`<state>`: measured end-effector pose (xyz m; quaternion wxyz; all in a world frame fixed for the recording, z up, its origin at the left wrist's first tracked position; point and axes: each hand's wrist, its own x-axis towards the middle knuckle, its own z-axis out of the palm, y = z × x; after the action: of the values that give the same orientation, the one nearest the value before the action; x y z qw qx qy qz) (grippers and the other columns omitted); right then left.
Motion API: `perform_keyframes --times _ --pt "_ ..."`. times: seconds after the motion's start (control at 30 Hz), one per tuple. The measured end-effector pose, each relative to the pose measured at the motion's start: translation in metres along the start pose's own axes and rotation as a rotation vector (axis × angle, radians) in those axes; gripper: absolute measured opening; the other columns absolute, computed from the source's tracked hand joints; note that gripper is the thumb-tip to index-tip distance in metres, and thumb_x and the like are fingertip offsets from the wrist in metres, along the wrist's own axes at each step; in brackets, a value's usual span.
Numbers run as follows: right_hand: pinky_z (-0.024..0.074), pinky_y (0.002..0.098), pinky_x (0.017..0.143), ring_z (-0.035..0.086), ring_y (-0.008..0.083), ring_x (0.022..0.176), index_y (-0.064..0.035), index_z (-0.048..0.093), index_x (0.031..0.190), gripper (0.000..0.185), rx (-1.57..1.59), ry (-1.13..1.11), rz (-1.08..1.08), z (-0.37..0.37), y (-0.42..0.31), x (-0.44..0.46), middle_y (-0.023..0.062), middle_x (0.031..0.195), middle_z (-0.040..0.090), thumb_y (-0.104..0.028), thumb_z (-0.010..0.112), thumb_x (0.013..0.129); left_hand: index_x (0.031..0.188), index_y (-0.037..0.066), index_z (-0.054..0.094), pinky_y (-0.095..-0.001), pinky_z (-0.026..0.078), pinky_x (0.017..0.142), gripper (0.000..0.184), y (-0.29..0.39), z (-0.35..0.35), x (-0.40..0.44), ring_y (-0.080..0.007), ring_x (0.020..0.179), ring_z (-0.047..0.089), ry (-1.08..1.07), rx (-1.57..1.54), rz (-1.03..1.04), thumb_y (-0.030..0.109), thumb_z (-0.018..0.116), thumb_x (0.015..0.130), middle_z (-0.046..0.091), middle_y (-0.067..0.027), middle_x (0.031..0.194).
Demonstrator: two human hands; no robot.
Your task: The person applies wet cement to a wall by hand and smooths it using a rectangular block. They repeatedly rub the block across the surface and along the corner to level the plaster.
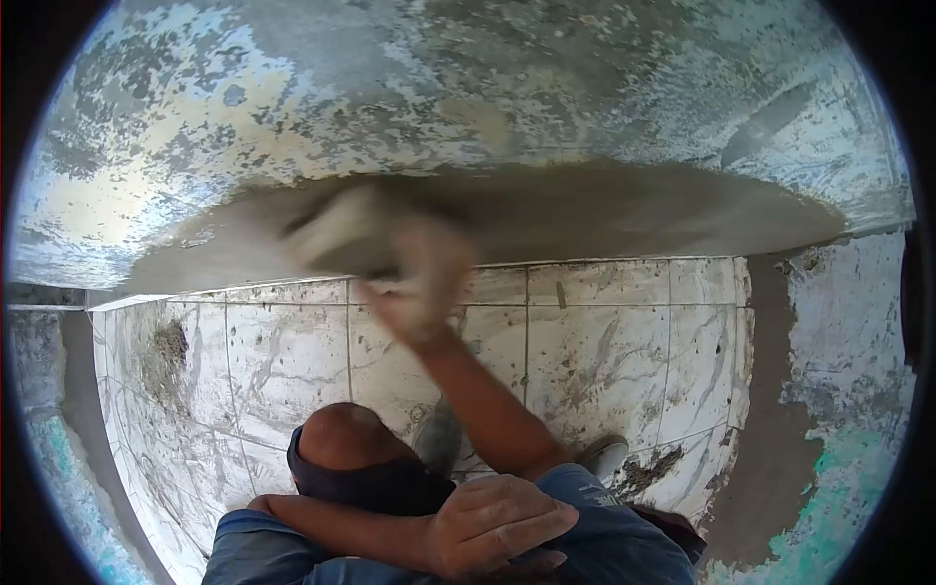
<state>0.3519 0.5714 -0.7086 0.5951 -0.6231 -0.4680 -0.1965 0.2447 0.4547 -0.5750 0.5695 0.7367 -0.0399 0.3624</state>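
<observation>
My right hand (429,273) is closed around what looks like a plastering float (341,234), pale and blocky. Both are smeared by motion, so the float's exact shape cannot be made out. It works against a band of wet grey plaster (604,210) along the foot of the wall (468,88). My left hand (502,526) is near my body with nothing visible in it, beside my right upper arm. Its fingers are stretched and slightly bent, and the thumb is apart from them.
Dirty white marbled floor tiles (595,341) lie between me and the wall. My bent knee (351,439) rises at the lower left. Crumbs of debris (171,341) lie on the left tiles, and more rubble (651,471) on the right. A bare grey strip (770,390) borders the tiles.
</observation>
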Motion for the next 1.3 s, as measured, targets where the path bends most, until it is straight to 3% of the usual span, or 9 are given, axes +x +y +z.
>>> perform_keyframes --times 0.07,0.23,0.33,0.57,0.67,0.77,0.9,1.1,1.3 --pt "0.0361 0.0478 0.100 0.051 0.0271 0.116 -0.0124 0.059 0.126 0.075 0.075 -0.211 -0.012 0.032 -0.026 -0.026 0.0090 0.126 0.058 -0.028 0.084 0.057 0.120 -0.003 0.058 -0.0389 0.050 0.064 0.043 0.004 -0.001 0.008 -0.0297 0.078 0.064 -0.051 0.000 -0.008 0.020 0.072 0.086 0.065 -0.0138 0.091" --pt "0.0365 0.0452 0.106 0.045 0.0349 0.126 0.0100 0.036 0.140 0.103 0.014 0.046 0.014 -0.095 0.040 0.018 0.0268 0.141 0.040 -0.038 0.087 0.065 0.107 -0.007 0.060 -0.0363 0.057 0.061 0.041 0.005 0.000 0.001 -0.0279 0.072 0.070 -0.004 -0.143 -0.068 0.011 0.079 0.076 0.070 -0.0192 0.084" --pt "0.0376 0.0388 0.106 0.048 0.0291 0.124 0.0083 0.031 0.143 0.078 -0.095 0.489 0.239 -0.221 0.101 0.097 0.0201 0.137 0.047 -0.006 0.073 0.079 0.108 -0.007 0.059 -0.0371 0.057 0.060 0.040 0.004 -0.003 0.001 -0.0275 0.072 0.069 -0.098 -0.083 -0.080 0.012 0.078 0.077 0.069 -0.0191 0.082" --pt "0.0444 0.0350 0.097 0.053 0.0252 0.114 0.0072 0.033 0.141 0.069 0.068 0.600 0.328 -0.260 0.147 0.135 0.0178 0.126 0.053 -0.003 0.069 0.082 0.111 -0.004 0.056 -0.0373 0.056 0.061 0.043 0.002 0.006 0.003 -0.0279 0.071 0.069 -0.076 -0.044 -0.192 0.013 0.077 0.079 0.068 -0.0193 0.080" --pt "0.0476 0.0356 0.092 0.050 0.0238 0.117 0.0046 0.039 0.137 0.081 0.070 0.247 0.569 -0.155 0.106 0.046 0.0172 0.122 0.054 -0.024 0.081 0.075 0.113 -0.004 0.056 -0.0377 0.056 0.062 0.044 -0.005 0.014 0.001 -0.0286 0.071 0.069 -0.073 -0.062 -0.200 0.014 0.077 0.079 0.068 -0.0197 0.081" --pt "0.0342 0.0495 0.106 0.046 0.0267 0.125 -0.0142 0.058 0.130 0.073 0.138 -0.289 0.051 -0.031 0.038 -0.033 0.0075 0.133 0.052 -0.030 0.081 0.063 0.116 -0.003 0.056 -0.0382 0.056 0.062 0.047 -0.006 0.021 0.002 -0.0293 0.071 0.069 -0.145 -0.092 -0.215 0.014 0.077 0.079 0.068 -0.0200 0.082" --pt "0.0325 0.0496 0.105 0.050 0.0296 0.121 -0.0087 0.054 0.131 0.081 0.316 -0.460 0.207 -0.081 0.030 -0.017 0.0115 0.132 0.053 -0.032 0.083 0.060 0.120 -0.003 0.055 -0.0383 0.056 0.063 0.052 -0.041 0.022 -0.044 -0.0296 0.072 0.069 -0.049 -0.155 0.037 0.013 0.078 0.077 0.069 -0.0204 0.086" --pt "0.0362 0.0360 0.107 0.047 0.0281 0.127 0.0064 0.035 0.142 0.072 -0.010 0.610 0.341 -0.312 0.179 0.091 0.0197 0.138 0.047 0.000 0.069 0.079 0.118 -0.005 0.055 -0.0379 0.057 0.062 0.053 -0.007 0.011 -0.005 -0.0307 0.073 0.069 -0.172 -0.070 -0.196 0.012 0.080 0.075 0.069 -0.0200 0.086" --pt "0.0414 0.0350 0.102 0.052 0.0254 0.118 0.0093 0.033 0.140 0.071 0.182 0.608 0.293 -0.271 0.176 0.116 0.0180 0.133 0.050 0.000 0.070 0.080 0.107 -0.009 0.059 -0.0366 0.057 0.061 0.044 -0.005 0.010 -0.003 -0.0297 0.072 0.069 -0.084 -0.068 -0.152 0.011 0.081 0.075 0.069 -0.0197 0.086"
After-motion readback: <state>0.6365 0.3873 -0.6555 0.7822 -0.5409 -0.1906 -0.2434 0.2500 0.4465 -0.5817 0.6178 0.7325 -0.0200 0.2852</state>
